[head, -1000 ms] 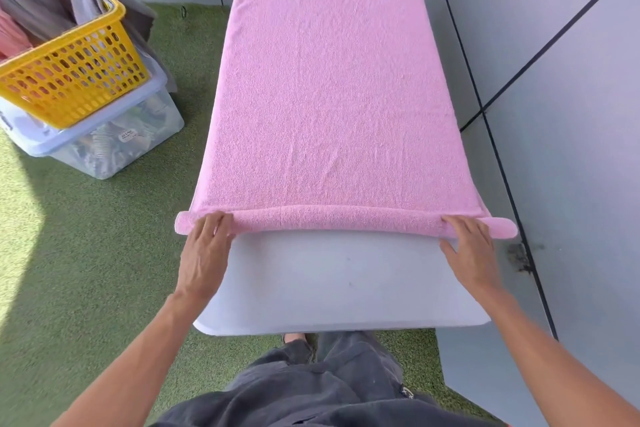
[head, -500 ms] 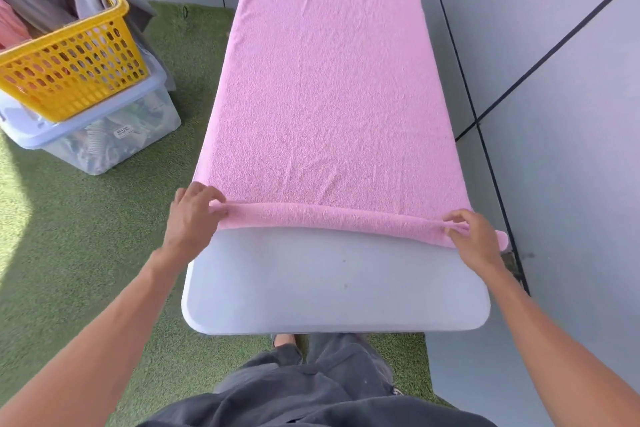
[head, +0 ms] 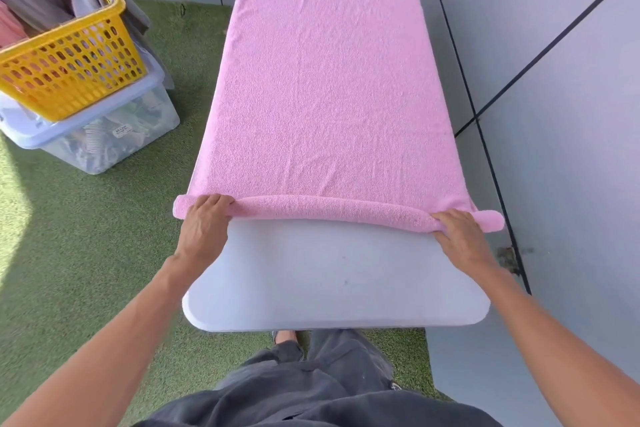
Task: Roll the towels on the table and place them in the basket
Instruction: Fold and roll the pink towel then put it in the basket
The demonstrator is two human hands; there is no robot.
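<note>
A pink towel (head: 325,87) lies spread along the white table (head: 332,281). Its near edge is wound into a thin roll (head: 332,210) that runs across the table's width. My left hand (head: 204,222) grips the roll's left end, fingers curled over the top. My right hand (head: 460,236) grips the roll near its right end, and a short stub of roll sticks out past it. A yellow basket (head: 72,62) stands at the left on the floor, holding grey and pink cloth.
The basket sits on a clear lidded storage bin (head: 104,135) on green artificial turf (head: 86,236). Grey wall panels (head: 554,80) run close along the table's right side. My legs in dark trousers stand at the table's near edge.
Both hands have turned the roll farther away along the table, so it is thicker and more bare table shows in front of it.
</note>
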